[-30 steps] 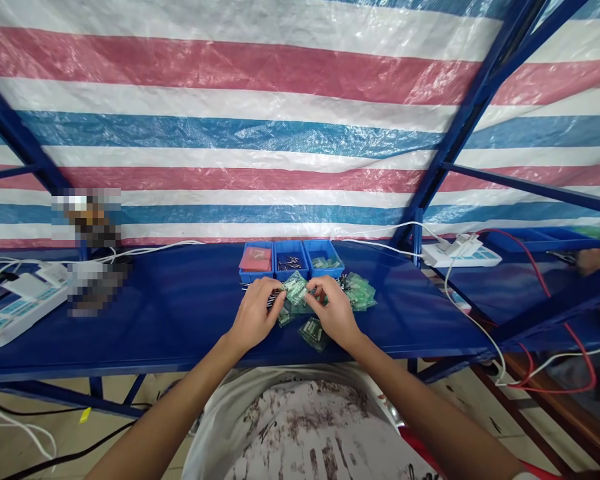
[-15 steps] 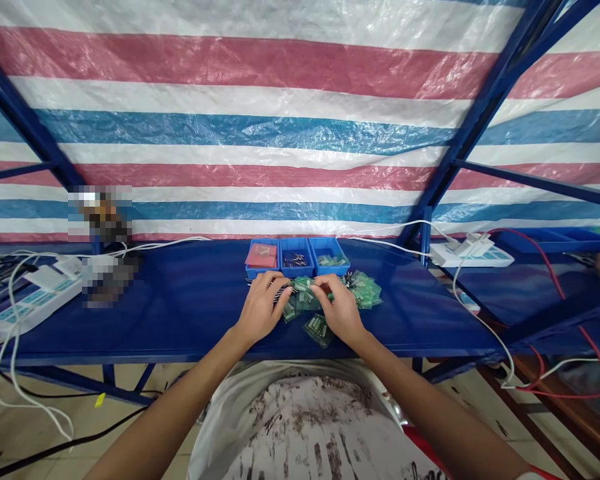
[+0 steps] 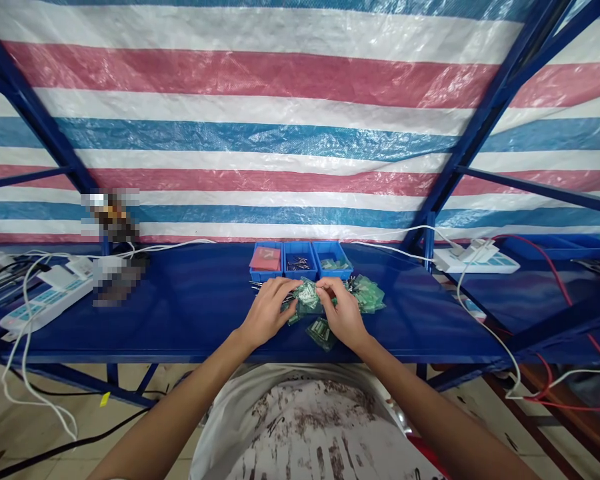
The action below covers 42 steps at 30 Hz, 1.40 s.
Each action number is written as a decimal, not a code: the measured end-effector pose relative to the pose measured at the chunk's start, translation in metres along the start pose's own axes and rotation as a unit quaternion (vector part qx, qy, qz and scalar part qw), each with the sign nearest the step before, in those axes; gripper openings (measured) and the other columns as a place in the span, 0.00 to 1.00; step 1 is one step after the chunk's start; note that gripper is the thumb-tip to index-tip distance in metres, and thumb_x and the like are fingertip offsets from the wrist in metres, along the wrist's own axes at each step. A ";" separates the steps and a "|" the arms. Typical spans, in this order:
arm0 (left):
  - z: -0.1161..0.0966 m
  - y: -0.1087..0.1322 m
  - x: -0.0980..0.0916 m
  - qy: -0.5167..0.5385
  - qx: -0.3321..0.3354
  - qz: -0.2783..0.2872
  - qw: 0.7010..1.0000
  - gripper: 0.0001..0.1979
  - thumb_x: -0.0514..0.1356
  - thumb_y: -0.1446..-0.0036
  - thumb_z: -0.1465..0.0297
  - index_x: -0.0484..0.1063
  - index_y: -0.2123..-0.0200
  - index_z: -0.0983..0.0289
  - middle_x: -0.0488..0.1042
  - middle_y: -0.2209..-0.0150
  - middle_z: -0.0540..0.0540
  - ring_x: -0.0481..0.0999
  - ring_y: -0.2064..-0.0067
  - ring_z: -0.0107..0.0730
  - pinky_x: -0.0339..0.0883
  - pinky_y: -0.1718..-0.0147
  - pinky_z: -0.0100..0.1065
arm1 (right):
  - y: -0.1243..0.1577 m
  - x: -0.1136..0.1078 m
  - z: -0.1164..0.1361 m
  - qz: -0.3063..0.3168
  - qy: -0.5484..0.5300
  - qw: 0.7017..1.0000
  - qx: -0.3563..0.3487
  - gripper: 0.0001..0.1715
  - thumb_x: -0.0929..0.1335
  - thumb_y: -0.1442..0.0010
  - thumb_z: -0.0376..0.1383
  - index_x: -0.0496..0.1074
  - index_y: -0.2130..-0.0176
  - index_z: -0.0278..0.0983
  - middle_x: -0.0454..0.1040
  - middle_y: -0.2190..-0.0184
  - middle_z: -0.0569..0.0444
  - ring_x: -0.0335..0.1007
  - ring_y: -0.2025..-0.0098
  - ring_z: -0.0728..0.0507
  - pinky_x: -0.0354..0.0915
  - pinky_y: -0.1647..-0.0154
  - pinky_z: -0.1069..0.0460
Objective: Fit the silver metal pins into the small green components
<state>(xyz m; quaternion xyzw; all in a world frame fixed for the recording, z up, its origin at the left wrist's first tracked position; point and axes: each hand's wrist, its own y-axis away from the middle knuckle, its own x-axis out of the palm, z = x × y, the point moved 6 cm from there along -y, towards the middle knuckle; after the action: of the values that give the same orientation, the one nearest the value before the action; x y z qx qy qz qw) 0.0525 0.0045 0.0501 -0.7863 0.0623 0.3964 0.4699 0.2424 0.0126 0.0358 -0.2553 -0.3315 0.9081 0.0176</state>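
Between both hands is a small clear plastic bag (image 3: 308, 293) with greenish parts inside. My left hand (image 3: 270, 312) pinches its left side, thumb and fingertips close together. On its right side, my right hand (image 3: 345, 312) grips the top edge with thumb and forefinger. Just in front of the hands lies another small bag (image 3: 321, 332) of parts on the blue table (image 3: 195, 300). A heap of greenish bags (image 3: 369, 295) is right of my right hand. Thin dark pieces (image 3: 256, 286) show behind my left hand, partly covered by it.
Three blue bins stand behind the hands: one with a pink packet (image 3: 266, 259), one with dark thin pieces (image 3: 299, 263), one with clear bags (image 3: 334, 265). Power strips (image 3: 47, 303) with white cables lie at left and right (image 3: 480, 259). Blue frame posts rise on both sides.
The view has shifted slightly, moving the scene a little right and down. The bag between my hands now looks more spread out and faces up more. Both hands keep their grip.
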 end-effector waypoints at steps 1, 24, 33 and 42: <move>0.000 0.000 0.000 -0.006 0.003 0.001 1.000 0.19 0.57 0.26 0.69 0.65 0.35 0.56 0.74 0.45 0.61 0.74 0.47 0.47 0.69 0.49 0.45 | 0.000 0.000 0.001 0.005 0.001 1.000 -0.004 0.12 0.61 0.22 0.42 0.71 0.50 0.41 0.76 0.62 0.51 0.73 0.66 0.42 0.66 0.65 0.49; 0.002 -0.003 0.003 -0.015 -0.024 0.020 0.999 0.14 0.48 0.21 0.66 0.73 0.53 0.61 0.77 0.54 0.58 0.73 0.54 0.42 0.66 0.54 0.44 | -0.003 0.008 0.005 0.030 0.034 0.998 -0.042 0.11 0.61 0.22 0.41 0.69 0.48 0.41 0.74 0.55 0.47 0.73 0.61 0.41 0.69 0.57 0.47; 0.002 -0.003 0.001 -0.022 -0.027 0.006 0.999 0.12 0.50 0.21 0.66 0.73 0.52 0.61 0.78 0.54 0.58 0.74 0.54 0.41 0.66 0.54 0.44 | -0.002 0.007 0.007 0.041 0.017 0.998 -0.039 0.12 0.58 0.20 0.41 0.68 0.50 0.42 0.71 0.63 0.51 0.68 0.66 0.42 0.64 0.64 0.48; 0.004 -0.001 0.001 -0.007 -0.032 -0.016 0.999 0.12 0.52 0.23 0.68 0.66 0.40 0.60 0.76 0.51 0.60 0.74 0.52 0.44 0.69 0.52 0.43 | -0.002 0.009 0.006 0.043 0.021 0.998 -0.047 0.12 0.57 0.21 0.37 0.66 0.48 0.42 0.66 0.63 0.53 0.58 0.73 0.45 0.57 0.70 0.49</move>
<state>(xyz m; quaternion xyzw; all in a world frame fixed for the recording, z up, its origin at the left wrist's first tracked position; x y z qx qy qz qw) 0.0516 0.0080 0.0490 -0.7987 0.0340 0.3966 0.4513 0.2317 0.0119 0.0372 -0.2888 -0.3617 0.8861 -0.0267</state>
